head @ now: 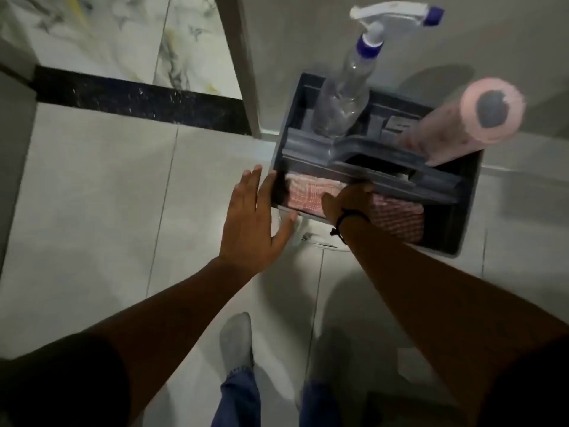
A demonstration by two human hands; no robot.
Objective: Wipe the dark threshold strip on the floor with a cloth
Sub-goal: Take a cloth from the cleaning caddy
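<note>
L grip point(252, 223) wide, flat by caddy point(468, 211); R grip point(348, 200) on cloth point(303, 195), closure unclear.

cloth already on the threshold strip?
No. The checked cloth sits in the caddy under the right hand; the dark strip lies bare.

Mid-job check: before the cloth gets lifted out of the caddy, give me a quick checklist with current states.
1. Right hand on checkered cloth: ok, though whether it grips cannot tell.
2. Left hand steadying caddy edge: ok, open beside it.
3. Spray bottle upright: ok.
4. Pink roll clear of the cloth: ok.
5. Threshold strip unobstructed: ok.
6. Strip wiped: not ok.
</note>
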